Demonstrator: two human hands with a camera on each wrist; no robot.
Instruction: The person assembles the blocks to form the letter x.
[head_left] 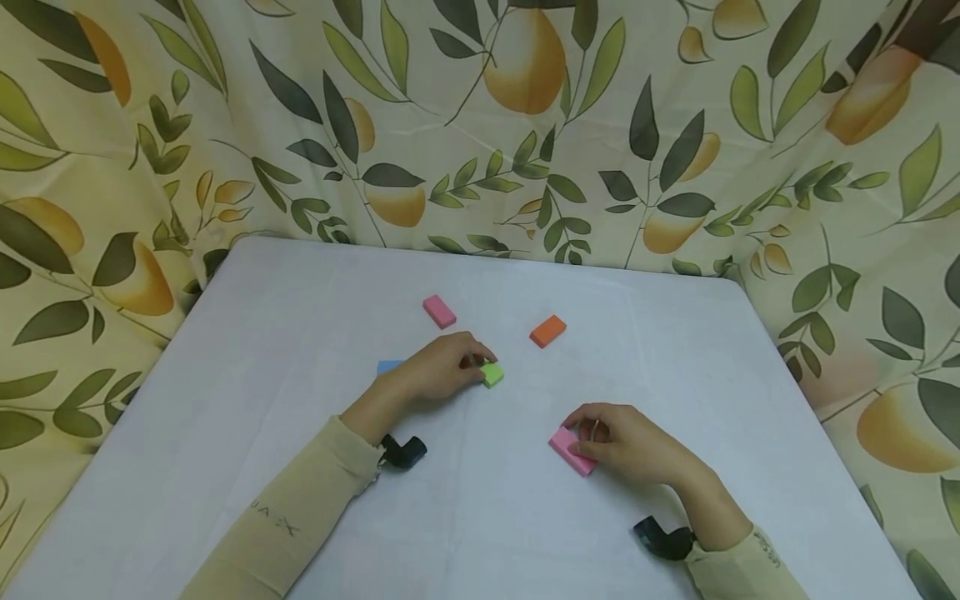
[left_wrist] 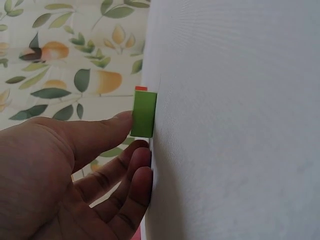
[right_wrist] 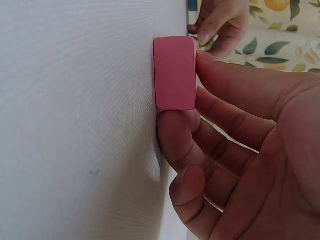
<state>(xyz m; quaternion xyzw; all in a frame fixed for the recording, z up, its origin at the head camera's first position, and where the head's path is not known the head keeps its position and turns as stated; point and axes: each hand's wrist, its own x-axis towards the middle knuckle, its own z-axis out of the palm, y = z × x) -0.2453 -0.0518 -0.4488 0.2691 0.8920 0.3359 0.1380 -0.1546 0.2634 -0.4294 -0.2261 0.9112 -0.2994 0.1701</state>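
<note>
Fingers (right_wrist: pixel 225 95) of my right hand (head_left: pixel 630 442) pinch a pink block (head_left: pixel 572 451) lying flat on the counter (head_left: pixel 675 350), near me and right of centre; thumb and fingers clamp its two sides. Fingers of my left hand (head_left: pixel 442 371) touch a green block (head_left: pixel 492 374) at mid-counter: the thumb (left_wrist: pixel 107 131) presses its near end, the rest lie loosely curled beside it, so I judge this a touch, not yet a grasp. Both blocks rest on the cloth; neither is lifted. A second pink block (head_left: pixel 438 312) and an orange block (head_left: pixel 548 331) lie untouched farther back, well apart. A blue block (head_left: pixel 389 367) is mostly hidden behind my left hand. Whether my left fingertips reach the green block's far side cannot be made out.
</note>
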